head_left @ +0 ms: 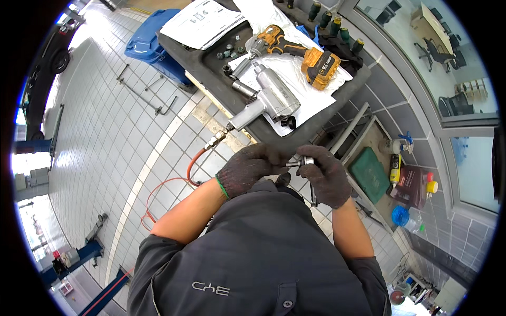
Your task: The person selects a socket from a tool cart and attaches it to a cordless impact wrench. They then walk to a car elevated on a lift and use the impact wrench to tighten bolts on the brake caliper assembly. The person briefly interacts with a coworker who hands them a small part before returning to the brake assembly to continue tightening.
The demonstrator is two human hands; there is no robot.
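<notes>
Both of my hands wear dark knit gloves and meet in front of my waist, just off the bench's near edge. My right hand (pixel 328 178) is wrapped round a metal ratchet wrench (pixel 308 159), whose handle comes out below the fingers. A short metal shaft (pixel 293 164) points left from the ratchet's head. The fingers of my left hand (pixel 250 164) close over the shaft's far end, and they hide what sits there. On the bench, beyond my hands, a silver air impact wrench (pixel 276 94) lies with its red hose (pixel 193 166) attached.
The black bench top (pixel 316 122) also bears an orange cordless impact wrench (pixel 320 67), loose sockets (pixel 227 53) and printed sheets (pixel 203 22). A blue bin (pixel 150 42) stands left of it. At right, a cart (pixel 345 138) carries a green case (pixel 368 175) and bottles (pixel 414 185).
</notes>
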